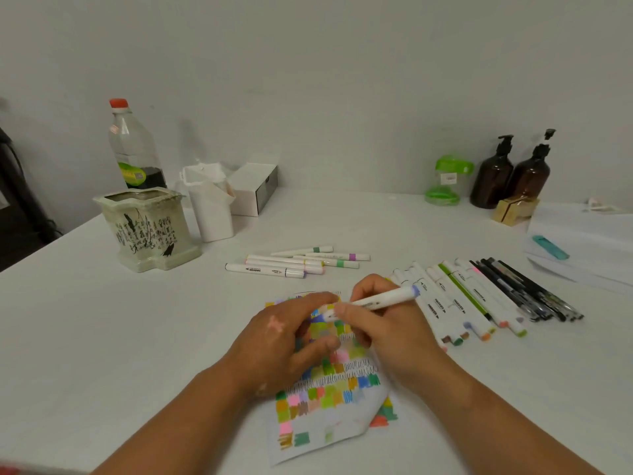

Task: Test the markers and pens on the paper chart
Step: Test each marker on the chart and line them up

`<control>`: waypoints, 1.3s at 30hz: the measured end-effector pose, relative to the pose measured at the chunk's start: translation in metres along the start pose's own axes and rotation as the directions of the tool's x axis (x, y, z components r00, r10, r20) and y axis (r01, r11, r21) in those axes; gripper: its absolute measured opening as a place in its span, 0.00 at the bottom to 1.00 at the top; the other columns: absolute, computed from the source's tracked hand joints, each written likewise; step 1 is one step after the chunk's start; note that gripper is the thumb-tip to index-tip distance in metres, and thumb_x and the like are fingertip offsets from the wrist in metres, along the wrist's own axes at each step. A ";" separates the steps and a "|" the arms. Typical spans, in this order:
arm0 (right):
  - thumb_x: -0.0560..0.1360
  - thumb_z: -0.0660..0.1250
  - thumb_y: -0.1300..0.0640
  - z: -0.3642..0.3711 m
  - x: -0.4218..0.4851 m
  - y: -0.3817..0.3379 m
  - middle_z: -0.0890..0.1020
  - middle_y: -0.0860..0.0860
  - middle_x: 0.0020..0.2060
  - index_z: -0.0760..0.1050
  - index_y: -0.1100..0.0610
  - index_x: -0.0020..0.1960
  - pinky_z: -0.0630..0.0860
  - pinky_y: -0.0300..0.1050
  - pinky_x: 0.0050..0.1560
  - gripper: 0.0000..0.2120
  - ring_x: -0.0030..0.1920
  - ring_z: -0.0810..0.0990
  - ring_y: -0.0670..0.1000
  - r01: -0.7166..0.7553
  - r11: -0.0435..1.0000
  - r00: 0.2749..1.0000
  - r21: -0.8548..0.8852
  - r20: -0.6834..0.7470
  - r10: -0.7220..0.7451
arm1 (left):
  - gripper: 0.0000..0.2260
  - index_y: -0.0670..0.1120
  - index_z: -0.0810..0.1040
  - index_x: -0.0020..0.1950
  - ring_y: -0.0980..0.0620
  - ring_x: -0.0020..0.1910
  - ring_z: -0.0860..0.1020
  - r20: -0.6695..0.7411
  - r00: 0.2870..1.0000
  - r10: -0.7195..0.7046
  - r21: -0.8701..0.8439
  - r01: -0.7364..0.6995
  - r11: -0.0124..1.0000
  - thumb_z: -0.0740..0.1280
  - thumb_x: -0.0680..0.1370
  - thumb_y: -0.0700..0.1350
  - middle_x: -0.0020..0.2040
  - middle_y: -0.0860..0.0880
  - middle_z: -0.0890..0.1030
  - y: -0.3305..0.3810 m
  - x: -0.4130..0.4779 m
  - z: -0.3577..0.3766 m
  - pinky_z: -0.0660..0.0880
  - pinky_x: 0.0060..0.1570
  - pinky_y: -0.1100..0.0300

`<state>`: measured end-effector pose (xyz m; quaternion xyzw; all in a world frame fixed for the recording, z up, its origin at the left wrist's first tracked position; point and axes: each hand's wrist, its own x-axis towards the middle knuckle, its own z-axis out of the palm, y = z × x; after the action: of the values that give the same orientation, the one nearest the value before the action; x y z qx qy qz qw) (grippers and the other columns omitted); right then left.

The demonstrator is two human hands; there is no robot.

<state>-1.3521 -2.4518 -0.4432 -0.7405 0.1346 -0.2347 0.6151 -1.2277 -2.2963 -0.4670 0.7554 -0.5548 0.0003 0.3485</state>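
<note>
Centre frame, our right grip [387,334] pinches the marker [380,301], likely light and slick, near its left end; whether the left grip [284,341] holds anything, we cannot tell.

The paper chart [329,389] is white, filled with blocks of green, yellow, pink, blue, brown and orange, crossed by rows of black scribble. The marker [376,301] over it is white with a periwinkle band at its end. The markers at the back [294,262] are white with green, purple, pink and yellow bands. The row of markers [459,303] is white, one barrel green, with brown, green, orange and pink ends; the pens [524,289] beside them are black. The flowerpot [147,228] is cream with black calligraphy. The bottle [135,149] is clear, red-capped, green-labelled. Two pump bottles [493,180] are amber with black pumps.
</note>
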 end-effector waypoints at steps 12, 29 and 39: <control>0.63 0.74 0.47 -0.046 -0.051 0.001 0.81 0.58 0.30 0.83 0.55 0.44 0.77 0.44 0.31 0.14 0.29 0.80 0.54 -0.123 0.992 0.988 -0.028 0.096 0.125 | 0.35 0.66 0.71 0.70 0.64 0.58 0.68 0.196 0.981 -0.011 0.238 -0.037 0.970 0.59 0.67 0.80 0.58 0.64 0.69 0.030 -0.031 0.005 0.67 0.59 0.67; 0.72 0.76 0.56 -0.040 -0.067 0.006 0.82 0.43 0.29 0.82 0.46 0.40 0.70 0.31 0.27 0.06 0.30 0.79 0.42 -0.087 0.904 0.991 -0.420 0.059 0.122 | 0.34 0.66 0.72 0.68 0.61 0.60 0.67 0.210 0.974 -0.087 0.285 0.024 0.958 0.59 0.67 0.80 0.62 0.63 0.67 0.029 -0.039 0.015 0.68 0.59 0.66; 0.71 0.75 0.59 -0.040 -0.068 0.007 0.82 0.44 0.29 0.82 0.50 0.38 0.70 0.31 0.27 0.06 0.29 0.79 0.40 -0.121 0.895 0.986 -0.430 0.050 0.158 | 0.35 0.67 0.70 0.70 0.61 0.62 0.67 0.234 0.965 -0.116 0.293 0.044 0.955 0.59 0.66 0.80 0.63 0.64 0.66 0.030 -0.039 0.015 0.67 0.61 0.66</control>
<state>-1.4299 -2.4544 -0.4567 -0.8544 0.2095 -0.1239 0.4591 -1.2737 -2.2754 -0.4776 0.8139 -0.5568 -0.0284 0.1634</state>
